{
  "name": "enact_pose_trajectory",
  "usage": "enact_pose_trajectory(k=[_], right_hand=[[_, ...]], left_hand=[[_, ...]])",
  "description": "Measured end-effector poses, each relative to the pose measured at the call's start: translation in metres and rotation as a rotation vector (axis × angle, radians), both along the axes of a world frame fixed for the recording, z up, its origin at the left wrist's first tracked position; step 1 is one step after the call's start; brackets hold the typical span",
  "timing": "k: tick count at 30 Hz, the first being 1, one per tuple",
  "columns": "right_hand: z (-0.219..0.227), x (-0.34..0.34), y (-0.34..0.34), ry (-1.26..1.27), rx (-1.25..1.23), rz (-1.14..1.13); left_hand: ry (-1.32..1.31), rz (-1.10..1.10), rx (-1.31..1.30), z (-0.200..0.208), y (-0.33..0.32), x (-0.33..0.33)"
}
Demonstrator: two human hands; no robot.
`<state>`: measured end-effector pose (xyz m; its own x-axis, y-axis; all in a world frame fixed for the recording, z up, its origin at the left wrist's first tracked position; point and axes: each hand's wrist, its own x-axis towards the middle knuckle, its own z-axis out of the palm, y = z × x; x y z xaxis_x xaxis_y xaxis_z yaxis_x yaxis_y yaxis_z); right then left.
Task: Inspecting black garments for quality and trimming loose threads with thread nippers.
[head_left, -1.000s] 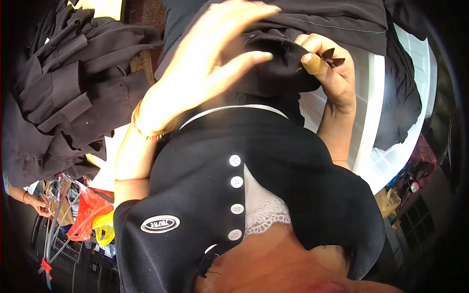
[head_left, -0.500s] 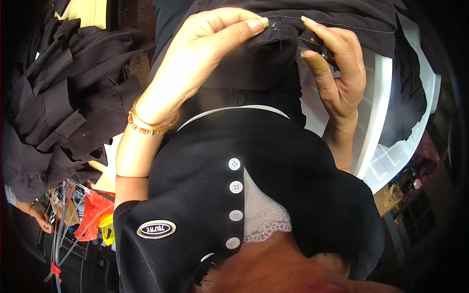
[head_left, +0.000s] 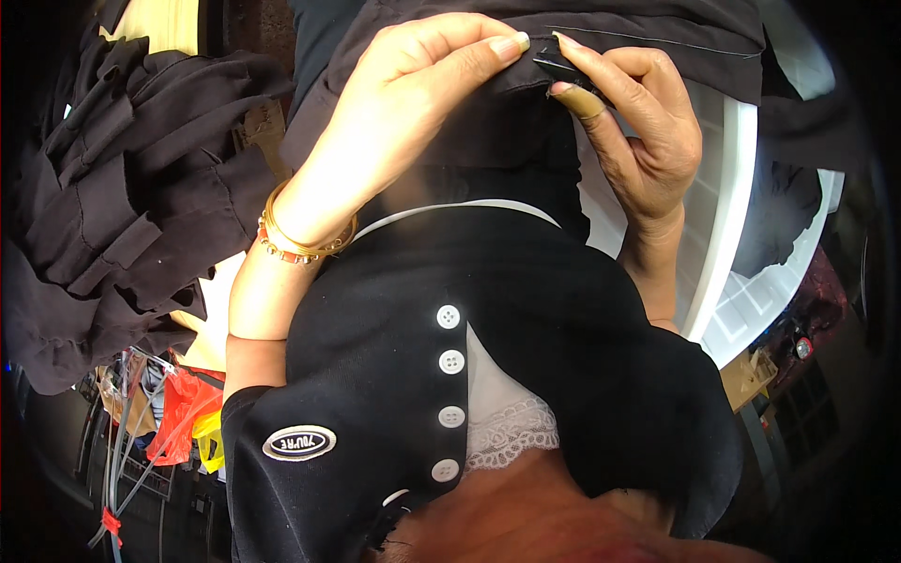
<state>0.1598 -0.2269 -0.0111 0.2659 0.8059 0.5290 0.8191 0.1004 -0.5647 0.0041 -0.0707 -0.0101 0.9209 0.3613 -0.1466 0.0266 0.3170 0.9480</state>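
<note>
Here, both of the person's hands meet at the top of the view over a dark garment (head_left: 507, 122) spread on a white bench (head_left: 727, 202). The left hand (head_left: 413, 103) lies palm-down on the cloth, its fingers curled and its fingertips (head_left: 511, 42) pressing a fold of the fabric near a stitched seam; its grip is clenched on the garment. A stack of gold and beaded bangles (head_left: 300, 239) circles that wrist. The right hand (head_left: 638, 122) comes in from the other side, thumb and forefinger pinched on a small dark tool (head_left: 558, 68), which sits just beside the left fingertips and touches the cloth; what kind of tool it is cannot be told. The right hand's grip is closed on that tool, with the remaining fingers folded into the palm.

The garment hangs from the bench edge toward the person's body, where it meets a black buttoned top (head_left: 450, 394) with four white buttons and a strip of white lace.

To the left, well apart from the hands, a heap of dark garments (head_left: 122, 188) lies piled on a yellowish surface. Below that pile, red and yellow plastic bags (head_left: 183, 422) hang among thin metal rods; what the bags hold is not visible.
</note>
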Motion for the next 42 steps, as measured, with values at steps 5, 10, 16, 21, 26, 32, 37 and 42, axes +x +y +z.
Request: enact_pose_trajectory(k=[5, 10, 16, 21, 26, 32, 37, 42], right_hand=[[0.002, -0.002, -0.003, 0.02, -0.022, -0.016], [0.004, 0.0, -0.002, 0.02, -0.047, -0.026], [0.005, 0.0, -0.004, 0.042, -0.074, 0.012], [0.004, 0.0, -0.004, 0.15, -0.05, 0.014], [0.003, -0.006, -0.002, 0.328, -0.092, -0.011], [-0.002, -0.001, -0.006, 0.439, -0.169, -0.028], [-0.007, 0.012, -0.015, 0.456, -0.141, -0.089], [-0.005, 0.008, -0.014, 0.245, -0.16, -0.226]], left_hand=[[0.041, 0.007, 0.037, -0.001, 0.0, -0.001], [0.024, -0.016, 0.117, -0.003, 0.0, -0.002], [0.042, -0.004, 0.23, -0.01, 0.001, -0.004], [0.05, 0.006, 0.24, -0.013, 0.0, -0.005], [0.071, -0.029, 0.143, -0.02, 0.005, -0.003], [-0.023, -0.084, 0.101, -0.037, 0.013, 0.001], [0.071, -0.175, 0.08, -0.042, 0.016, -0.006], [0.127, -0.099, 0.075, -0.044, 0.014, -0.007]])
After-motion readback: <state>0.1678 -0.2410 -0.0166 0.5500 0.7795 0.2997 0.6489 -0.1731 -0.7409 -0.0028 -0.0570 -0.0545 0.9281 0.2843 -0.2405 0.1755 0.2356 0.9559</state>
